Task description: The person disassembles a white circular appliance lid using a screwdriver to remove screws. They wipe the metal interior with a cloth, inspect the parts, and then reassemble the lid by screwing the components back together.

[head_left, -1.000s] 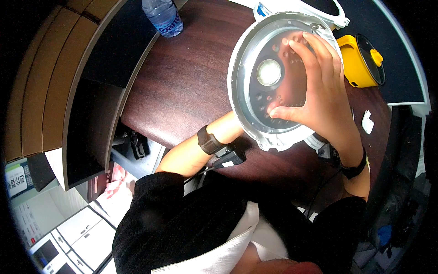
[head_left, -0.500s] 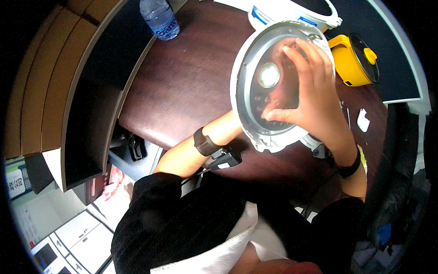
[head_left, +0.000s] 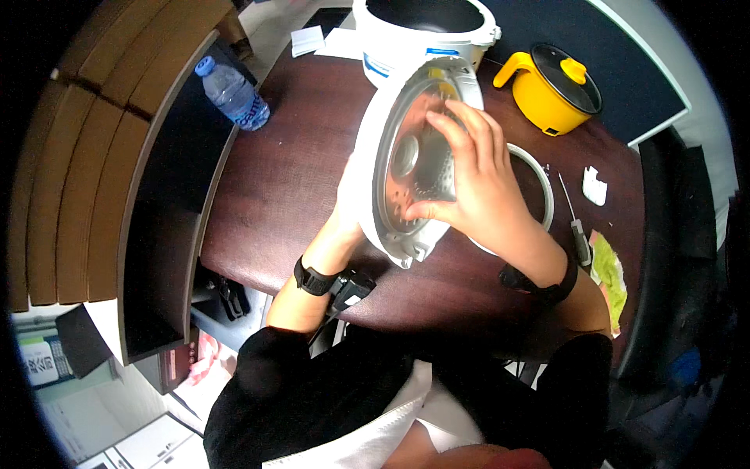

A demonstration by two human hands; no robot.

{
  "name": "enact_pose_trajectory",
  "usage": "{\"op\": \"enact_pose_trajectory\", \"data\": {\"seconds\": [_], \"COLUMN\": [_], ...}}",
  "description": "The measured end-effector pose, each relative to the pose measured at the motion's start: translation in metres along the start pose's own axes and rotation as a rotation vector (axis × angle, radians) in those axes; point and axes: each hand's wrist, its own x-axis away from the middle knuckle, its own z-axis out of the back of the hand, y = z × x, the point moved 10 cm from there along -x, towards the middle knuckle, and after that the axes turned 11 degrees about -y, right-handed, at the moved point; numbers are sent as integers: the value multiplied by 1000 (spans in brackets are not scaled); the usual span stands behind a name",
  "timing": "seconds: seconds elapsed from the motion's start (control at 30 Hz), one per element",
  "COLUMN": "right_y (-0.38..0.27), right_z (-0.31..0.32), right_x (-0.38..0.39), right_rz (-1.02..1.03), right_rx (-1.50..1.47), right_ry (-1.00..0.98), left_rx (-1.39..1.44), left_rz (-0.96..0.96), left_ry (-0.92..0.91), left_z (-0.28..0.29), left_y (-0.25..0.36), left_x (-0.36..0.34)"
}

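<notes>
A white rice cooker lid [head_left: 363,141] is held up off the table, tilted, its shiny metal inner plate [head_left: 426,176] turned to the right. My left hand [head_left: 349,205] supports the lid from the left; its fingers are hidden behind the shell. Over the inner plate, my right hand [head_left: 476,176] has thumb and fingers spread wide, the tips at or close to the metal. Beyond the lid stands the white rice cooker body [head_left: 375,39], with no lid on it. A pale ring [head_left: 547,184] lies on the table, partly behind my right hand.
A yellow electric pot [head_left: 547,98] with a glass lid stands at the back right. Right of the ring lie a screwdriver [head_left: 580,238], a white plastic piece [head_left: 594,187] and a green cloth [head_left: 608,270]. A water bottle [head_left: 234,94] is at the left edge, near stacked cardboard boxes [head_left: 94,141].
The lid has moved left and down in view and turned more edge-on, both hands moving with it. My view has shifted too, bringing the ring, screwdriver and cloth into sight.
</notes>
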Motion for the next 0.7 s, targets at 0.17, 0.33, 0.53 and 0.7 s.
{"op": "enact_pose_trajectory", "data": {"seconds": [0.17, 0.33, 0.53, 0.7], "right_y": [9, 40, 66, 90], "right_z": [1, -9, 14, 21], "right_x": [17, 49, 91, 115], "right_rz": [-11, -215, -213, -457], "right_rx": [-515, -1517, -1673, -1542], "right_ry": [-89, -78, 46, 228], "left_rx": [-189, -486, -747, -982], "left_rz": [84, 37, 68, 22], "left_ry": [-21, 1, -4, -63], "left_z": [-20, -46, -84, -117], "left_y": [11, 11, 16, 22], "left_x": [11, 0, -18, -26]}}
